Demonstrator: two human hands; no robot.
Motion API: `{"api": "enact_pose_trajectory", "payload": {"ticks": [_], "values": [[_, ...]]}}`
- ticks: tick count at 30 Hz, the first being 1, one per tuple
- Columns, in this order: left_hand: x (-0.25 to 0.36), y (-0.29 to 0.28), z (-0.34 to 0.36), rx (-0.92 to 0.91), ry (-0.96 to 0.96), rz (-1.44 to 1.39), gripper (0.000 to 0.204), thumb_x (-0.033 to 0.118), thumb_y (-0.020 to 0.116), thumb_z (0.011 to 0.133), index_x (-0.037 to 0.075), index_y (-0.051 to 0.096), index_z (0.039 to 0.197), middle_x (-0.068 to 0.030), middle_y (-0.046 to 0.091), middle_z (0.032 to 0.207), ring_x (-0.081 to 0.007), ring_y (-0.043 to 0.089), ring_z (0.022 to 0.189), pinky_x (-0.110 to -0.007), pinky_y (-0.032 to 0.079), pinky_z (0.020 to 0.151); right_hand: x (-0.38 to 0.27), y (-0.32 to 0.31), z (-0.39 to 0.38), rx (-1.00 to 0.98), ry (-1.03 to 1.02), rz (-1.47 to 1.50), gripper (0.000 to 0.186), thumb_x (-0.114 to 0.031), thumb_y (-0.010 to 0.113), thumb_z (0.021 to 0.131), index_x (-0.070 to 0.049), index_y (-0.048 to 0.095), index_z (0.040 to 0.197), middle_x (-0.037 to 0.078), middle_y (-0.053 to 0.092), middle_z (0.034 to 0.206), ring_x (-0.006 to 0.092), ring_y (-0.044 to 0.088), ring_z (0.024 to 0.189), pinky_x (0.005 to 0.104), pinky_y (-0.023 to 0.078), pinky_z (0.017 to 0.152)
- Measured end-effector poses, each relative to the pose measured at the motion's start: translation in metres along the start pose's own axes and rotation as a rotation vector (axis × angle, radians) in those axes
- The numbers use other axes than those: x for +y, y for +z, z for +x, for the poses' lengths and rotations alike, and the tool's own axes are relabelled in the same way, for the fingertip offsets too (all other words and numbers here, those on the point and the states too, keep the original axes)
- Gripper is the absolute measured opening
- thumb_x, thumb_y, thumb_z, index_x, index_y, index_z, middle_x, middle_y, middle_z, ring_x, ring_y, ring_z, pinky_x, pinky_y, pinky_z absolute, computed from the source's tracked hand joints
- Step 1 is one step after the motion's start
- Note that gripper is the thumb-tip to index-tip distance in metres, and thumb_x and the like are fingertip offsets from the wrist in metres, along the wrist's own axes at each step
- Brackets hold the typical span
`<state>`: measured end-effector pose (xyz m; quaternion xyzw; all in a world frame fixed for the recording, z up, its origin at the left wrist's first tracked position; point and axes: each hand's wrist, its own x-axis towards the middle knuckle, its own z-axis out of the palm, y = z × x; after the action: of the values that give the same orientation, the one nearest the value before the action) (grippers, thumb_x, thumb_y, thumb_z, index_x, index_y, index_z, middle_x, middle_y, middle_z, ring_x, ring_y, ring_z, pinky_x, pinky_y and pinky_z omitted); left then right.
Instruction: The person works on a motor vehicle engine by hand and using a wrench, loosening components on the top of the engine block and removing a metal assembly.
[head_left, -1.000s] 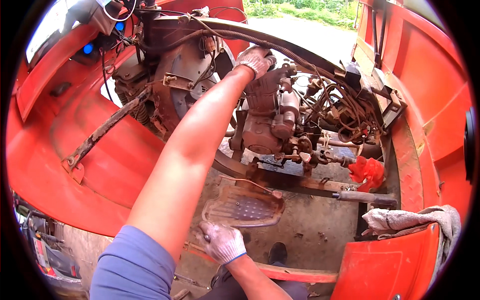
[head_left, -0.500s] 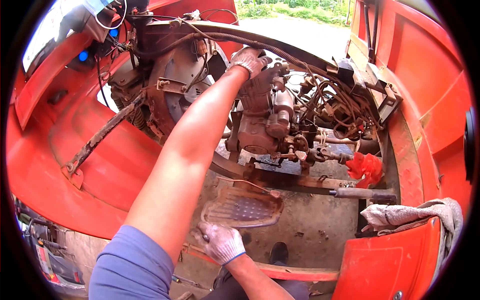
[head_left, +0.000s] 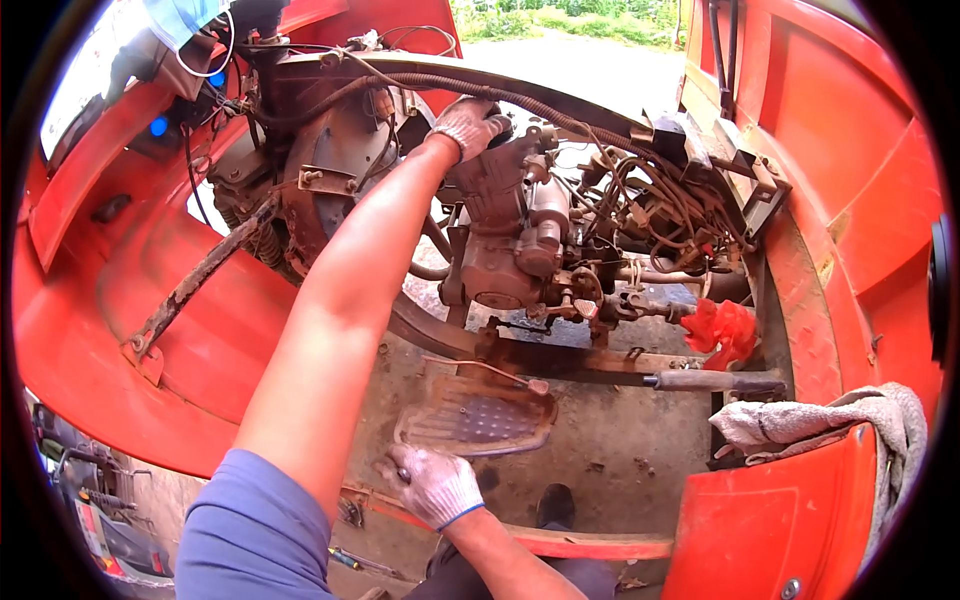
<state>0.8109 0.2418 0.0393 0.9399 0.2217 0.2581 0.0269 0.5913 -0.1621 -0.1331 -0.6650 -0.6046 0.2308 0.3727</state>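
Note:
My left hand, in a knitted work glove, reaches up to the top of the grimy engine, its fingers curled on a dark part whose shape I cannot make out, just below a corrugated hose. My bare forearm crosses the frame diagonally. Low in the middle, my right hand, in a pale glove, is closed with a small dark thing in its fingers that I cannot make out. It is just below a rusty ridged metal tray with a thin pipe along its upper side.
Red body panels surround the engine bay, with a rusty strut at left and a bundle of cables right of the engine. A red rag lies at right; a grey cloth drapes a red panel. Tools lie bottom middle.
The view has shifted slightly, so the engine and frame sit further left. Both hands hold about the same places relative to the engine and tray, with little visible movement.

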Motion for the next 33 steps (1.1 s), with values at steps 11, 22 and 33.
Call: {"api": "enact_pose_trajectory", "payload": {"ticks": [11,22,33], "values": [[-0.014,0.030,0.023,-0.013,-0.002,0.229,0.040,0.039,0.058,0.101,0.011,0.069,0.127,-0.0188,0.067,0.134,-0.0395,0.062,0.126,-0.052,0.050,0.107,-0.003,-0.009,0.000,-0.068,0.053,0.043,0.032,-0.043,0.064,0.101,-0.013,0.070,0.094,0.015,0.071,0.081,0.0368,0.071,0.079,0.0480,0.056,0.069],[0.001,0.028,0.010,0.062,0.063,0.033,0.033,0.037,0.060,0.099,0.014,0.077,0.116,-0.0145,0.073,0.124,-0.0375,0.067,0.118,-0.048,0.052,0.102,-0.001,-0.017,0.004,-0.049,0.090,0.064,0.035,-0.044,0.063,0.101,-0.011,0.066,0.093,0.015,0.072,0.083,0.0375,0.071,0.083,0.0489,0.056,0.071],[0.002,0.017,0.002,0.057,-0.030,-0.047,0.034,0.039,0.062,0.099,0.014,0.075,0.119,-0.0179,0.070,0.128,-0.0384,0.065,0.120,-0.049,0.051,0.104,-0.002,-0.016,0.003,-0.070,0.074,-0.007,0.033,-0.044,0.065,0.100,-0.011,0.069,0.098,0.015,0.073,0.086,0.0379,0.072,0.084,0.0500,0.057,0.071]]}}
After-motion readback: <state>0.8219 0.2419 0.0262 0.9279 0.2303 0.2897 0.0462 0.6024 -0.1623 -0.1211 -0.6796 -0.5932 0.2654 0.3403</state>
